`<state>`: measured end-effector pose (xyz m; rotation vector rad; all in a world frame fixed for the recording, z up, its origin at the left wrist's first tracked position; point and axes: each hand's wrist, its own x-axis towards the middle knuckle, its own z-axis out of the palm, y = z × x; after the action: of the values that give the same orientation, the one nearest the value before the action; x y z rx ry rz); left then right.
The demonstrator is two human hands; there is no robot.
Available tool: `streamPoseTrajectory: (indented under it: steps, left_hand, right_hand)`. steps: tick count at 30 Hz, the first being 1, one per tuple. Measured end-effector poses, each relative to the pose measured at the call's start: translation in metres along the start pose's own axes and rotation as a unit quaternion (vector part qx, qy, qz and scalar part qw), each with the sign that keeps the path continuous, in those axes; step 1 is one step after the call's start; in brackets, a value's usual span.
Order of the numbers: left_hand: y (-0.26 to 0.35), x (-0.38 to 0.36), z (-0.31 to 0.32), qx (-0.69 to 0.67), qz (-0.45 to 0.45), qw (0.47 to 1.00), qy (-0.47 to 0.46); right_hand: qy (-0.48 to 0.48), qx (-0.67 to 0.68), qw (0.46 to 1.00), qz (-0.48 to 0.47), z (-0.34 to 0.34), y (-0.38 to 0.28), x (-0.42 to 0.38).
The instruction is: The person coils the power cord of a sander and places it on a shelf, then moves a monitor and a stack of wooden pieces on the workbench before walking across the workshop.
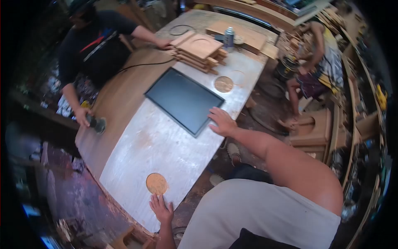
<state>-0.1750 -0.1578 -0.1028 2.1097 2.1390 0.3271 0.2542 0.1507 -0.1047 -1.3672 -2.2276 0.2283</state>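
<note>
My left hand (161,209) lies flat at the near end of the pale, silvery board (137,153), fingers spread. Its fingertips reach the lower edge of a round wood-coloured patch (156,184). Farther along, my right hand (222,121) rests on the right edge of a flat dark panel with a black frame (184,99), its fingers stretched out over the frame near the corner. The panel lies flat on the board, glossy side up. A second round patch (224,84) sits just beyond it.
Across the table, a person (101,54) holds a dark round tool (97,124) on brown wood and has one hand at stacked wooden frames (199,47). A spray can (229,37) stands behind the stack. Another person (313,62) sits at right beside wooden pieces.
</note>
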Motion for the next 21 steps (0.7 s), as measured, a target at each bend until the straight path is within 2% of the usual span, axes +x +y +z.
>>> streamPoseTrajectory:
  steps: [4, 21]
  left_hand:
    - [0.002, 0.003, -0.009, -0.013, -0.01, 1.0, 0.007]
    - [0.009, 0.007, -0.015, -0.006, -0.004, 1.0, 0.017]
  right_hand:
    - [0.01, -0.002, 1.0, -0.029, 0.001, -0.002, 0.004]
    - [0.004, -0.002, 1.0, -0.011, -0.001, -0.005, 0.006]
